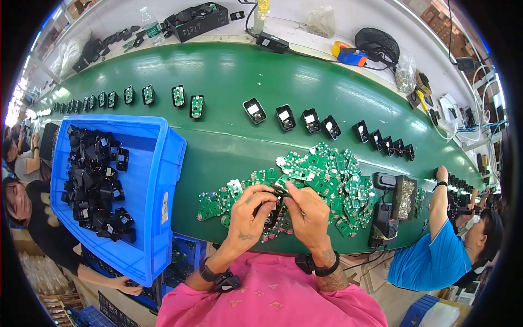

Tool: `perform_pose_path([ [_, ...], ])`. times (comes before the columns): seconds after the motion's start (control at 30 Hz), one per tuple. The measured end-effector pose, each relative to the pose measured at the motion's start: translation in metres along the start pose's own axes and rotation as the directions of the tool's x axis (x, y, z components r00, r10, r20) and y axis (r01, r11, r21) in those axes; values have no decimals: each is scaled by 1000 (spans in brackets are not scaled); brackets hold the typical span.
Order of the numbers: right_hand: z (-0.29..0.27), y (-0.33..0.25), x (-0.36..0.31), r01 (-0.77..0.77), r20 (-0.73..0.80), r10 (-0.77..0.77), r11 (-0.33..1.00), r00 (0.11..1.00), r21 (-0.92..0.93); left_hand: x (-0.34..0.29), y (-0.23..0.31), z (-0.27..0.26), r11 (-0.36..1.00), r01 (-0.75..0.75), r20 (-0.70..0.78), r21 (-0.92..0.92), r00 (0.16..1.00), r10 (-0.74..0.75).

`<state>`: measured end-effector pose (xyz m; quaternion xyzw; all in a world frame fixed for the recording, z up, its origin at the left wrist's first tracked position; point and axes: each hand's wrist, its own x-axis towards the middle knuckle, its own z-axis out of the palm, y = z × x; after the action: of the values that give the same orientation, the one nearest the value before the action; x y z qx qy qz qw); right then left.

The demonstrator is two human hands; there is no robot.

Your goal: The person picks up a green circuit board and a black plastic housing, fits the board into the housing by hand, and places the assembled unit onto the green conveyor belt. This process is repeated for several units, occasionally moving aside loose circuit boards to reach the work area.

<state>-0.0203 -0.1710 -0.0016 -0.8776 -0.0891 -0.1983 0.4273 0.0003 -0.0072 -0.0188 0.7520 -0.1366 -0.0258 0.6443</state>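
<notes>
My left hand point(249, 218) is closed round a small black plastic case point(272, 216) held in front of my chest. With thumb and finger pinched, my right hand point(308, 215) grips a small circuit board point(281, 188) at the case's upper end. The fingers hide much of both, so how far the board sits in the case cannot be told. Just beyond and around my hands lies a loose heap of green circuit boards point(332, 180). A black band with a dark device is on each of my wrists.
A blue crate point(169, 196) with black cases point(98, 180) stands at left. Along the green table point(229, 71) runs a row of cases, some with boards point(197, 106), others without point(286, 117). At right are black chargers point(384, 223) and a box of small parts point(404, 197). Co-workers sit on both sides.
</notes>
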Motion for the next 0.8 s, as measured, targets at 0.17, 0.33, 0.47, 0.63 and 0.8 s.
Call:
perform_pose_path([
  [0.17, 1, 3, -1, 100, -20, -102, 993, 995, -60, 0, -7, -1, 1000, 9, 2, 17, 1000, -9],
  [0.33, 0, 0, -4, 168, -3, -169, 982, 986, -81, -1, -9, -3, 978, 191, 11, -89, 982, -190],
  [0.47, 3, -1, -10, 72, 53, -70, 996, 996, -46, -3, -9, 5, 930, 231, 20, -287, 972, -236],
  [0.63, 3, 3, -14, 19, 75, -18, 1000, 997, -6, -1, -2, -4, 763, 295, 240, -575, 952, -188],
  [0.8, 0, 7, -8, 177, 103, -171, 982, 980, -61, 2, -8, -7, 587, 447, 324, -675, 894, -309],
])
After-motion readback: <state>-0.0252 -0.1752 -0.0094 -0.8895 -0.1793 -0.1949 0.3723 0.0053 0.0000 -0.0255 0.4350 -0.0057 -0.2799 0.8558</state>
